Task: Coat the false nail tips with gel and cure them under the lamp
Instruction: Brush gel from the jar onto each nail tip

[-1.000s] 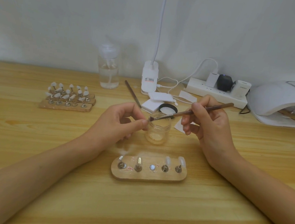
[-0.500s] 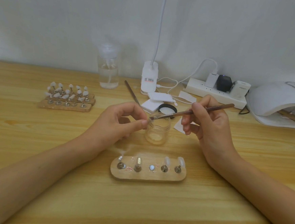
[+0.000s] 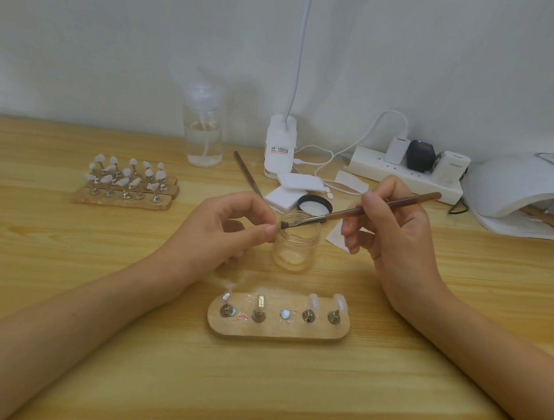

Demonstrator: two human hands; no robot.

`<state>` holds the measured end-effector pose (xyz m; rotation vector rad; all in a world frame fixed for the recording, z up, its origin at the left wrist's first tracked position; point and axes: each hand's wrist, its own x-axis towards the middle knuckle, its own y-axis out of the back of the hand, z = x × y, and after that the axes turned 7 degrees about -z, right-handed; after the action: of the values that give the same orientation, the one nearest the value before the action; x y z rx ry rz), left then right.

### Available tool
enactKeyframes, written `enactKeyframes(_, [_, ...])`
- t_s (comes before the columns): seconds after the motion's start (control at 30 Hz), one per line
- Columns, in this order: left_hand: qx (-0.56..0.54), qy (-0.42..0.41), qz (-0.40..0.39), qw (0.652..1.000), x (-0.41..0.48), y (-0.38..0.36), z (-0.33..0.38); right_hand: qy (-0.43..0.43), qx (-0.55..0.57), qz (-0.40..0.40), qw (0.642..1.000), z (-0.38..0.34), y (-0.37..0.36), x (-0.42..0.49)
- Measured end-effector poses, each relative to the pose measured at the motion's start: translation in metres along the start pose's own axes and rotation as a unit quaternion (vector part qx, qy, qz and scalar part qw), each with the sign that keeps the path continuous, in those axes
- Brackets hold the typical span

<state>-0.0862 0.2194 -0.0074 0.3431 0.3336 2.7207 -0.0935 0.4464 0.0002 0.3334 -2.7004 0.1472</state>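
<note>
Pale wooden desk (image 3: 58, 358) against a white wall. Step in hand, by judgement: loading the brush (image 3: 361, 211) at the open jar (image 3: 296, 241). The right hand (image 3: 396, 232) grips the brush like a pen, with the bristles at the jar's left rim. The left hand (image 3: 220, 235) has thumb and forefinger closed together beside the bristles; whether they pinch a tip cannot be told. The jar shows only a thin pale layer at its bottom; its lid (image 3: 314, 204) lies just behind. The near wooden holder (image 3: 276, 329) carries clear nail tips (image 3: 313, 300), its middle post bare. Next move likely calls for a light, steady stroke on one tip. The curing lamp (image 3: 519, 192) stands far right; the pump bottle (image 3: 203, 137) holds clear liquid
</note>
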Motion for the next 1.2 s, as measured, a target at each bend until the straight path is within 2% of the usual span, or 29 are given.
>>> enactKeyframes(0.23, [0.0,0.001,0.001,1.0,0.0,-0.001,-0.001,-0.013,-0.044,0.041,0.998,0.003,0.004,-0.002])
enactKeyframes(0.63, [0.01,-0.006,0.004,1.0,-0.001,0.0,-0.003,-0.017,-0.019,0.132,0.991,-0.005,0.021,0.002])
enactKeyframes(0.73, [0.008,-0.005,0.003,1.0,-0.001,0.0,-0.003,0.019,0.003,0.104,0.994,-0.006,0.024,0.003])
enactKeyframes(0.9, [0.009,-0.005,0.001,1.0,-0.001,0.0,-0.003,0.097,-0.039,-0.008,0.994,-0.003,0.024,0.003])
enactKeyframes(1.2, [0.024,-0.004,0.009,1.0,-0.001,0.001,-0.005,0.071,-0.008,0.023,0.997,-0.005,0.031,0.007])
